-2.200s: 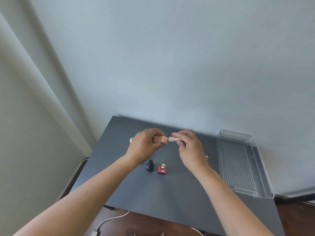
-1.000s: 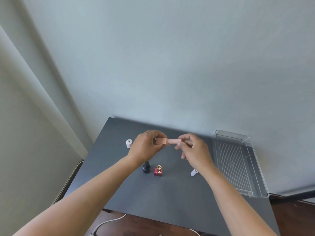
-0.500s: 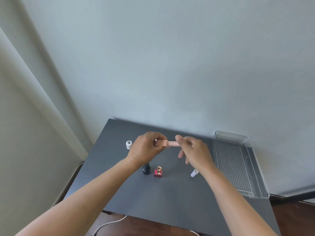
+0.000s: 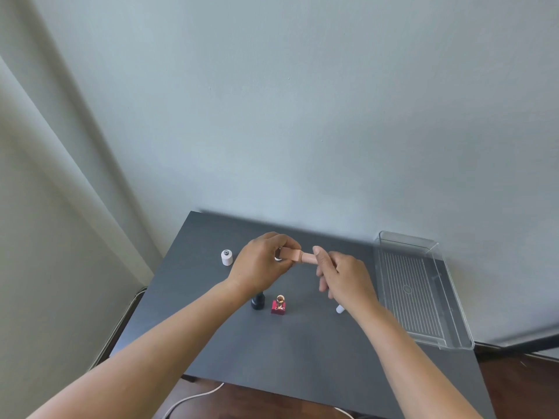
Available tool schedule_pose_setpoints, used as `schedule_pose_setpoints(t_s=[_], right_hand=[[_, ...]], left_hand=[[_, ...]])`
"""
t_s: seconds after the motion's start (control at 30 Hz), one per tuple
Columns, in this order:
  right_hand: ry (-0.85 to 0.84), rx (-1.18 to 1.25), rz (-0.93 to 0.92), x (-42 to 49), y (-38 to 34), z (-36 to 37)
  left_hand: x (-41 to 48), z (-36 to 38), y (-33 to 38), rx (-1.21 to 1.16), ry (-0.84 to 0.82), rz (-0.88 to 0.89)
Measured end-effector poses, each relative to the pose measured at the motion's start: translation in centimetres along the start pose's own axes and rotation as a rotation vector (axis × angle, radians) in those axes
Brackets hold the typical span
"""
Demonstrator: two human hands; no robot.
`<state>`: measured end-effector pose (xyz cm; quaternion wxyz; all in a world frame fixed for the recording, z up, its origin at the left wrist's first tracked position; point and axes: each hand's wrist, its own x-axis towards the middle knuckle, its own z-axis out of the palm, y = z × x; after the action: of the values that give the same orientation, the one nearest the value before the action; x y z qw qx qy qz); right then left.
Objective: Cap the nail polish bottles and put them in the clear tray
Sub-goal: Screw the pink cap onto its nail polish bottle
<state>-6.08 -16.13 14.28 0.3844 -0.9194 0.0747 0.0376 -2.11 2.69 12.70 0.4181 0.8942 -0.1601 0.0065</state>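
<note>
1. The dark bench (image 4: 302, 343) is seen from above, set against a pale wall, with both forearms reaching in over its near edge
2. The clear tray (image 4: 453, 334) lies at the bench's right end, its long axis running away from the viewer; nothing is seen inside it, so no bottle is judged stowed yet
3. The left hand (image 4: 261, 266) is clenched around the pink nail polish bottle (image 4: 289, 254), which is held on its side above the bench, its long axis running left to right
4. The right hand (image 4: 344, 278) is pinched at the fingertips on the pink cap (image 4: 308, 258), which meets the bottle's neck end; the capping is judged to be in hand, and whether the thread is fully seated cannot be told
5. The tray lies to the right of both grips, so the right hand is the nearer for the coming placement
6. Left on the bench are a black bottle (image 4: 257, 302) just beside a red bottle (image 4: 279, 306), a white bottle (image 4: 226, 257) well to the left, and a small white piece (image 4: 340, 309) partly hidden under the right wrist, its kind not to be told
</note>
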Motion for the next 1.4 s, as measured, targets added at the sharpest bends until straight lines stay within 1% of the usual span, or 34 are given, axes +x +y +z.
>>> schedule_pose_setpoints(t_s=[0.1, 0.2, 0.43, 0.63, 0.8, 0.9, 1.03, 1.1, 1.23, 1.4], right_hand=[[-0.025, 0.011, 0.037, 0.1, 0.3, 0.0], [-0.051, 0.001, -0.017, 0.0, 0.8, -0.1], [0.012, -0.036, -0.096, -0.3, 1.2, 0.0], [-0.009, -0.029, -0.051, -0.4, 1.3, -0.1], [-0.037, -0.082, -0.054, -0.5, 1.7, 0.1], [-0.009, -0.141, -0.122, -0.4, 1.7, 0.3], [-0.011, -0.373, -0.239, -0.3, 1.5, 0.7], [-0.011, -0.45, -0.269, -0.4, 1.6, 0.9], [-0.06, -0.461, -0.235, -0.7, 1.9, 1.4], [-0.119, -0.396, -0.15, -0.6, 2.2, 1.7]], left_hand=[[-0.1, 0.0, 0.0, 0.004, -0.011, -0.009], [0.0, 0.0, 0.0, 0.004, -0.023, -0.045], [0.1, 0.3, 0.4, 0.005, -0.033, -0.065], [0.0, 0.6, 0.4, 0.027, -0.024, -0.033], [-0.3, 0.6, 0.1, 0.024, -0.073, -0.06], [-0.3, 0.4, 0.1, 0.023, -0.114, -0.077], [-0.4, 0.4, 0.1, 0.073, -0.127, -0.039], [-0.5, 0.5, 0.1, 0.123, -0.128, -0.002], [-0.9, 0.8, -0.2, 0.242, -0.142, 0.081], [-1.5, 1.3, -0.5, 0.298, -0.129, 0.144]])
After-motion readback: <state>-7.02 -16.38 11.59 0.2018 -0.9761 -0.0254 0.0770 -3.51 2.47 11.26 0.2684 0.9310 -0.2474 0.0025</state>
